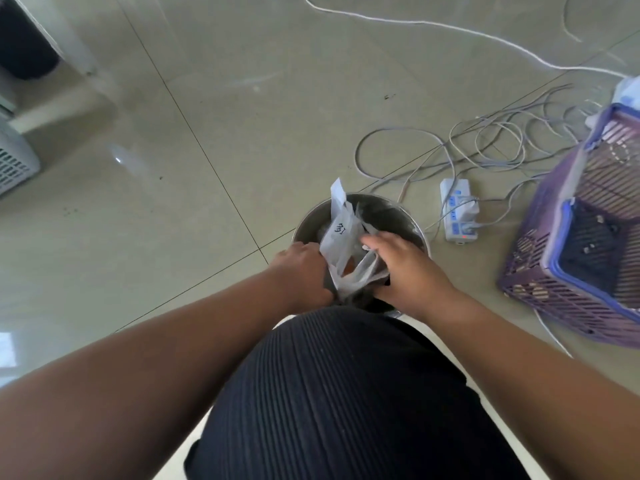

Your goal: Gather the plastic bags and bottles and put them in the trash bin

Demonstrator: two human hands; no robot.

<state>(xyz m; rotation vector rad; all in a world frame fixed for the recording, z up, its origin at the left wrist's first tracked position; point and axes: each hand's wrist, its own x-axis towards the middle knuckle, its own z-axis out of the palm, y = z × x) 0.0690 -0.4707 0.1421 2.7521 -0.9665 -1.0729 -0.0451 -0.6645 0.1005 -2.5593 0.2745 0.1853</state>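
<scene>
A round metal trash bin [311, 216] stands on the tiled floor right in front of me. A white translucent plastic bag [343, 237] with black handwriting sticks up out of its mouth, something orange showing through it. My left hand [304, 268] grips the bag's left side at the bin's rim. My right hand [398, 261] holds the bag's right side, fingers curled over the plastic. Both hands are over the bin's opening. No bottles are visible; the bin's inside is mostly hidden by the bag and my hands.
A purple slatted basket [568, 258] with dark clothing lies to the right. A white power strip [459, 216] and tangled grey cables [485, 143] lie beyond the bin. A white cord [450, 27] crosses the far floor. A white vented appliance [14, 161] stands at left.
</scene>
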